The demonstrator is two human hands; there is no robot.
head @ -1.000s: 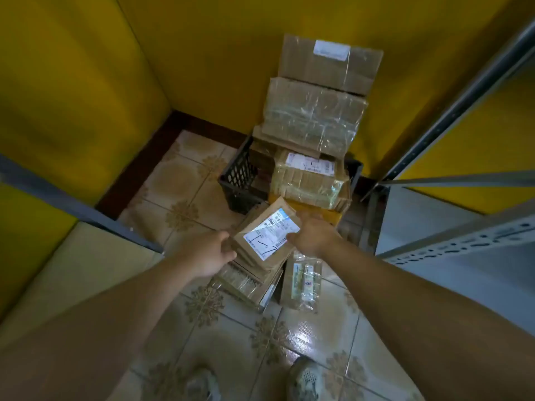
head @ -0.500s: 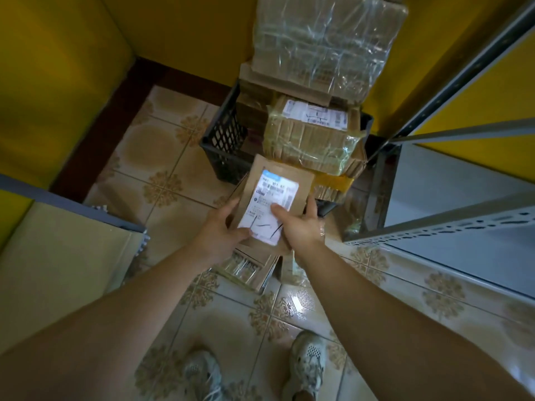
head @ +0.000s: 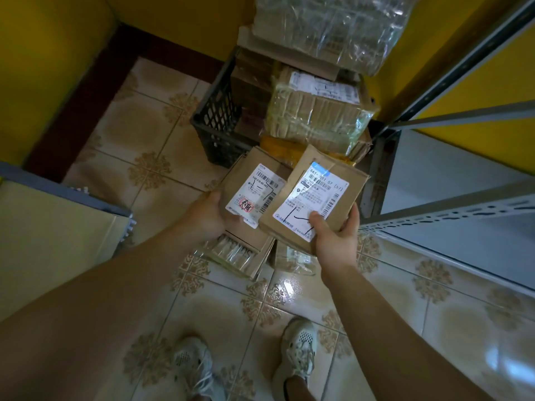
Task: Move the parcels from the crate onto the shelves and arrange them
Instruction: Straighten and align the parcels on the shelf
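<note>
My right hand [head: 335, 235] holds a flat brown parcel [head: 338, 175] with a white label, thumb on the label and fingers under its edge. Beside it, my left hand [head: 208, 212] grips a second labelled brown parcel [head: 246, 175] by its left side; the right one overlaps it slightly. Both hang above a small pile of parcels [head: 240, 253] on the floor. Behind them stands a dark plastic crate [head: 220, 117] stuffed with wrapped parcels [head: 315, 117], with a film-wrapped bundle [head: 333, 27] stacked on top.
Grey metal shelves [head: 451, 215] stand at the right, a pale shelf board [head: 55, 235] with a grey edge at the left. Yellow walls close the corner behind the crate. My two feet in white shoes [head: 298, 354] stand on patterned floor tiles.
One second ago both hands held a single stack. Now the top parcel has slid right in my right hand, uncovering a second labelled parcel held in my left. The camera has tilted down and closer.
</note>
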